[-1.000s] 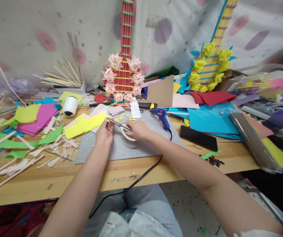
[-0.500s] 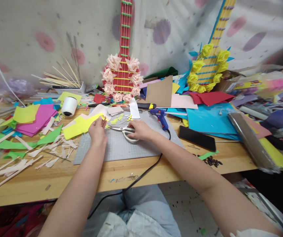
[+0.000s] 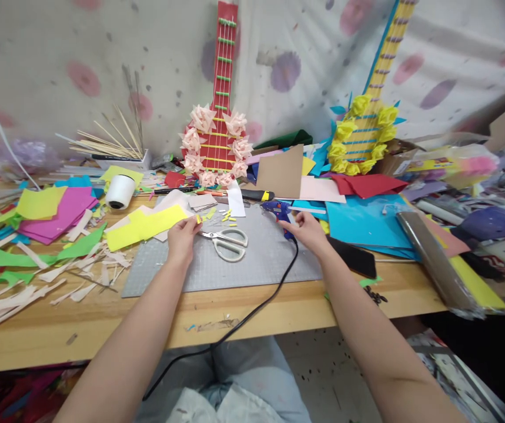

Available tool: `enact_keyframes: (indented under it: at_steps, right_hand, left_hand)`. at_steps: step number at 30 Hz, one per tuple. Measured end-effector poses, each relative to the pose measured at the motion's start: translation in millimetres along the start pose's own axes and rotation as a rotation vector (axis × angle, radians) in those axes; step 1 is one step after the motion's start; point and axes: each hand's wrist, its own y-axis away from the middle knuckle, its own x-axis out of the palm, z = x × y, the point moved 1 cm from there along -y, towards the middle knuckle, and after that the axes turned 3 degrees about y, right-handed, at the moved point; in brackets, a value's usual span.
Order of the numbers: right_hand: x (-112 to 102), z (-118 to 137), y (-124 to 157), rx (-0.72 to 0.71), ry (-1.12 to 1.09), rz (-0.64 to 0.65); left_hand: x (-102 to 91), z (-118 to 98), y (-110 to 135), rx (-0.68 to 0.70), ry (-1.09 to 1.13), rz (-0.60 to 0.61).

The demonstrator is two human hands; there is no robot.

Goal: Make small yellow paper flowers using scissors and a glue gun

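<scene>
Scissors (image 3: 230, 244) lie on the gray mat (image 3: 261, 267), right by the left hand (image 3: 180, 239). That hand's fingertips pinch a tiny yellow bit (image 3: 199, 219). The right hand (image 3: 308, 232) has its fingers on the handle of the blue glue gun (image 3: 275, 206), but I cannot tell if they are closed around it. Yellow paper (image 3: 144, 228) lies beside the left hand.

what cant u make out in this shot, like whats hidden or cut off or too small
All in the head view:
Yellow piece at the left hand: too small to tell its shape, partly covered by fingers.
Glue gun: handle partly behind the right hand.
Phone: near end behind the right forearm.
Yellow guitar: neck cut off by the top edge.
</scene>
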Motion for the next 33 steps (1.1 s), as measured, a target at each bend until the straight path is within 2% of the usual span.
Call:
enact_keyframes:
  at_steps: [3, 5, 7, 9, 11, 14, 17, 19, 22, 27, 33]
  right_hand:
    - [16.1, 11.2, -11.5, -0.057, -0.034, 0.079]
    - [25.0, 15.0, -15.1, -0.006, -0.048, 0.121]
    - [29.4, 14.6, -15.1, 0.056, -0.111, 0.105]
    - [29.1, 14.1, -12.5, 0.079, -0.271, 0.096]
    - [24.8, 18.7, -8.5, 0.072, -0.481, 0.146]
    - [15.0, 40.7, -1.2, -0.032, -0.690, 0.325]
    - [11.2, 72.5, 8.1, -0.149, -0.686, 0.589]
    - [15.3, 90.8, 14.6, -0.184, -0.657, 0.654]
    - [29.7, 106.2, 24.4, -0.147, -0.635, 0.580]
    - [52.0, 107.8, 39.2, -0.148, -0.523, 0.441]
    - [52.9, 107.7, 43.5, -0.181, -0.511, 0.389]
  left_hand:
    - [-1.2, 2.5, 0.0, -0.017, -0.034, 0.003]
    - [-2.3, 2.6, -0.3, -0.014, -0.040, 0.004]
    - [-2.6, 2.1, -0.7, -0.008, -0.039, 0.009]
    - [-2.0, 1.8, -1.0, -0.003, -0.043, 0.012]
    - [-1.0, 2.3, -1.2, 0.001, -0.060, 0.010]
    - [-0.3, 4.4, -1.7, 0.007, -0.091, 0.008]
    - [-2.1, 6.1, -2.7, 0.043, -0.100, 0.008]
    - [-4.3, 6.3, -3.5, 0.071, -0.108, 0.000]
    - [-6.9, 5.7, -4.5, 0.092, -0.121, -0.007]
    - [-7.5, 6.4, -5.0, 0.139, -0.164, -0.022]
    - [-8.1, 9.6, -5.2, 0.166, -0.202, -0.034]
